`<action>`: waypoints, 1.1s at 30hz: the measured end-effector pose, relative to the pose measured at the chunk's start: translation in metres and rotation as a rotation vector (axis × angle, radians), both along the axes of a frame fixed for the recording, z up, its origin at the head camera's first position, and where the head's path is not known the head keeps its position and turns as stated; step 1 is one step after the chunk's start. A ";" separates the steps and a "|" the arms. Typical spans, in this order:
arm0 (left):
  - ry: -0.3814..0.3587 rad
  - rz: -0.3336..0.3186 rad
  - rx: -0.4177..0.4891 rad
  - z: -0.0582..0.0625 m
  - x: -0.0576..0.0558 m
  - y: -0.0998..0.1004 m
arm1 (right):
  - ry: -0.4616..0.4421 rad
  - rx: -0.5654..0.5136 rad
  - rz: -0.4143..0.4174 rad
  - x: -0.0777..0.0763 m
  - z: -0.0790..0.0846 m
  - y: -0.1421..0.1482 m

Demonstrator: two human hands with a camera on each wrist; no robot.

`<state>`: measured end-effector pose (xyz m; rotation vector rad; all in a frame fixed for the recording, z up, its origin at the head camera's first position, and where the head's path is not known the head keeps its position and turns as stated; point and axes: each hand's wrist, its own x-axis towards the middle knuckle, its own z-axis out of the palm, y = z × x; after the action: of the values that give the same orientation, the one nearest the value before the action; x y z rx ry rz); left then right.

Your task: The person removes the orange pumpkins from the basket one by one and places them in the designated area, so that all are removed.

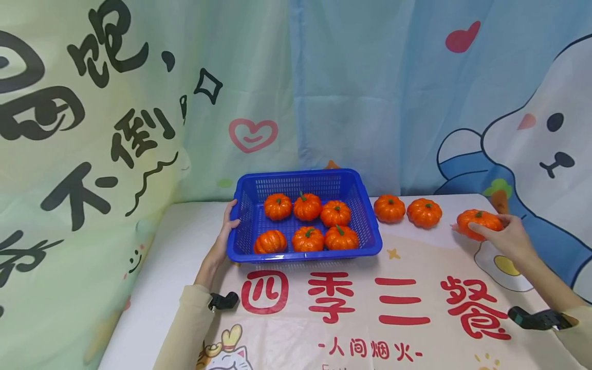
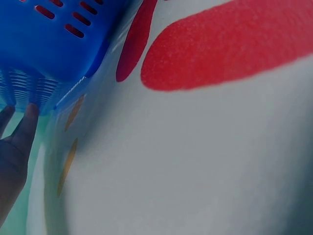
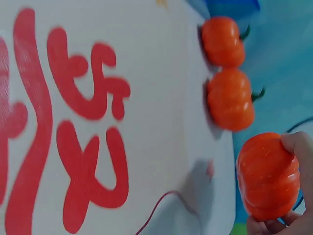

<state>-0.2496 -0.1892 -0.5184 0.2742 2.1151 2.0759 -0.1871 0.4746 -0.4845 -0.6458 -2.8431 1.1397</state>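
Observation:
My right hand [image 1: 511, 239] grips a small orange pumpkin [image 1: 480, 224] at the far right, thumb on its near side. In the right wrist view this pumpkin [image 3: 269, 176] is held off the table, with a shadow on the cloth nearby. My left hand [image 1: 225, 231] touches the left side of a blue plastic basket [image 1: 304, 256], its fingers fairly straight. Their fingertips [image 2: 32, 110] meet the slotted wall in the left wrist view. Inside the basket sit several orange pumpkins [image 1: 307, 206] in two rows.
Two more pumpkins, one [image 1: 389, 209] beside the basket and another [image 1: 424, 213] to its right, stand along the table's back edge. A printed cloth [image 1: 361, 303] covers the table. Behind it hangs a patterned curtain [image 1: 347, 103].

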 end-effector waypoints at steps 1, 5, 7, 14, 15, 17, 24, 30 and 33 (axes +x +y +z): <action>0.001 0.000 -0.002 0.000 0.000 0.000 | 0.000 0.000 -0.013 -0.003 -0.007 0.008; 0.004 -0.001 0.000 0.000 0.000 0.001 | 0.017 -0.008 -0.040 -0.015 -0.030 0.029; 0.003 -0.002 0.001 0.000 0.000 0.001 | 0.040 0.020 -0.036 -0.023 -0.040 0.032; -0.002 0.006 0.008 0.001 -0.001 -0.002 | 0.048 -0.082 -0.124 -0.044 -0.037 0.006; 0.000 0.007 0.008 0.001 -0.002 -0.002 | 0.040 -0.096 -0.142 -0.046 -0.034 0.002; 0.003 0.007 0.004 0.001 -0.002 -0.002 | 0.033 -0.118 -0.158 -0.048 -0.031 -0.006; 0.000 -0.004 0.002 0.001 -0.002 0.001 | -0.003 -0.054 -0.136 -0.056 -0.035 -0.015; -0.001 -0.002 0.002 0.001 -0.001 0.001 | -0.049 -0.029 -0.094 -0.058 -0.033 -0.010; -0.002 0.002 0.001 0.000 0.000 0.001 | -0.074 -0.014 -0.075 -0.059 -0.031 -0.009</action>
<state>-0.2498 -0.1885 -0.5182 0.2700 2.1140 2.0773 -0.2463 0.4657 -0.5156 -0.8055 -2.8461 1.1487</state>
